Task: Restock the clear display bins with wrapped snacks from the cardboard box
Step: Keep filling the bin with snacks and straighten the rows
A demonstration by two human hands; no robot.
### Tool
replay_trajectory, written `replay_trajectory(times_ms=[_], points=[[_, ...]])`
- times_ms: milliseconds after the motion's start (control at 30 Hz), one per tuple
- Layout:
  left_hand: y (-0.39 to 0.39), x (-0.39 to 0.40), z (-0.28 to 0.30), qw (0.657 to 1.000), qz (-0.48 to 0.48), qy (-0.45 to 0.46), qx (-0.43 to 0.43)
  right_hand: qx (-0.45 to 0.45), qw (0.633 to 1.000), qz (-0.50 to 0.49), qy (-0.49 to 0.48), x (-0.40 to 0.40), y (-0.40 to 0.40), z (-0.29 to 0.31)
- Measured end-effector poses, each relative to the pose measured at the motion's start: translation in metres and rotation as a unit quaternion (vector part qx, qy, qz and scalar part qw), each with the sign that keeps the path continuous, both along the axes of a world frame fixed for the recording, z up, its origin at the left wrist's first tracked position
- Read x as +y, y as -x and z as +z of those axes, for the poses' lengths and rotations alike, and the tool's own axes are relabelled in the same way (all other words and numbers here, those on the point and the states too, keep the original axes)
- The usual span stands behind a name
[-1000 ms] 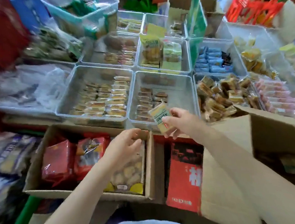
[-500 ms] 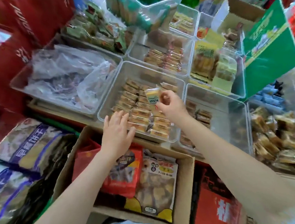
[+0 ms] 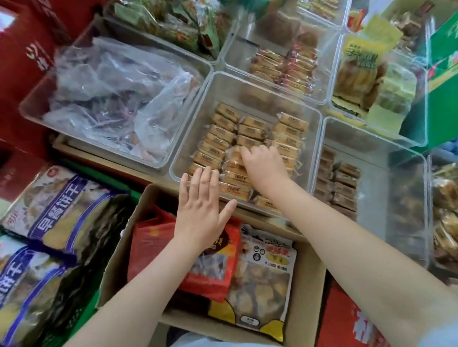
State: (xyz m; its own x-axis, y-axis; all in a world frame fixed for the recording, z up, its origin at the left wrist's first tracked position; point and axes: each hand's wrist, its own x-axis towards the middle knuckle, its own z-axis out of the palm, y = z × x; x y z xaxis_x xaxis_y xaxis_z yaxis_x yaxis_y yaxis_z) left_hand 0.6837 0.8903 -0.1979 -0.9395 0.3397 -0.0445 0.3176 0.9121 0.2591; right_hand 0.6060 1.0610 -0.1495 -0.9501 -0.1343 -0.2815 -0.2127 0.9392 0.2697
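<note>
At frame centre, the right hand (image 3: 263,162) curls onto wrapped snacks (image 3: 230,141) whose labels are unreadable, while the left hand (image 3: 201,206) lies flat, fingers straight.

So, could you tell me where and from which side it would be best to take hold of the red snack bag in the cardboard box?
Probably by its crumpled upper-left corner, coming straight down from above. The red snack bag lies flat in the cardboard box, its right part under the left hand, with a clear-fronted bag alongside; that loose corner sticks up free.
</note>
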Motion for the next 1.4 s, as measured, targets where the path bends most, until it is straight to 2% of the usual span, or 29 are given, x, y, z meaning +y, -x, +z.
replay_trajectory(times_ms=[167,267,300,367,467,567,700,800,900,1000,1100,1200,1300,1400], points=[[0.0,0.001,-0.001,1.0,0.005,-0.009,0.011,-0.072,0.996,-0.012,-0.057,-0.009,-0.011,0.001],[0.0,0.0,0.003,1.0,0.003,0.005,-0.012,-0.094,0.994,-0.023,-0.046,-0.011,-0.02,0.012],[0.0,0.0,0.005,1.0,0.003,0.008,-0.018,-0.094,0.995,-0.016,-0.018,-0.009,-0.026,0.019],[-0.001,-0.001,0.011,0.999,0.006,-0.004,-0.034,-0.088,0.991,-0.021,0.097,0.005,-0.045,0.037],[-0.019,0.011,0.028,0.996,0.005,-0.082,-0.028,-0.084,0.957,-0.073,0.267,0.043,-0.091,0.071],[-0.06,0.051,0.054,0.985,-0.053,-0.16,-0.045,-0.058,0.948,-0.108,0.294,0.095,-0.154,0.102],[-0.125,0.132,0.089,0.948,-0.177,-0.215,-0.152,0.088,0.946,-0.149,0.274,0.18,-0.252,0.135],[-0.176,0.188,0.11,0.918,-0.303,-0.219,-0.129,0.178,0.922,-0.207,0.275,0.235,-0.322,0.16],[-0.239,0.25,0.139,0.874,-0.42,-0.227,-0.09,0.202,0.898,-0.287,0.266,0.295,-0.403,0.173],[-0.293,0.303,0.159,0.85,-0.468,-0.23,-0.078,0.125,0.889,-0.376,0.232,0.346,-0.471,0.166],[-0.33,0.349,0.167,0.847,-0.474,-0.226,-0.075,-0.008,0.892,-0.41,0.191,0.388,-0.519,0.144],[-0.349,0.395,0.165,0.856,-0.482,-0.183,-0.025,-0.149,0.885,-0.413,0.154,0.421,-0.545,0.117],[-0.353,0.424,0.16,0.877,-0.467,-0.11,0.022,-0.212,0.88,-0.397,0.151,0.439,-0.557,0.095],[-0.352,0.431,0.16,0.9,-0.429,-0.073,0.011,-0.28,0.881,-0.356,0.138,0.446,-0.564,0.062]])
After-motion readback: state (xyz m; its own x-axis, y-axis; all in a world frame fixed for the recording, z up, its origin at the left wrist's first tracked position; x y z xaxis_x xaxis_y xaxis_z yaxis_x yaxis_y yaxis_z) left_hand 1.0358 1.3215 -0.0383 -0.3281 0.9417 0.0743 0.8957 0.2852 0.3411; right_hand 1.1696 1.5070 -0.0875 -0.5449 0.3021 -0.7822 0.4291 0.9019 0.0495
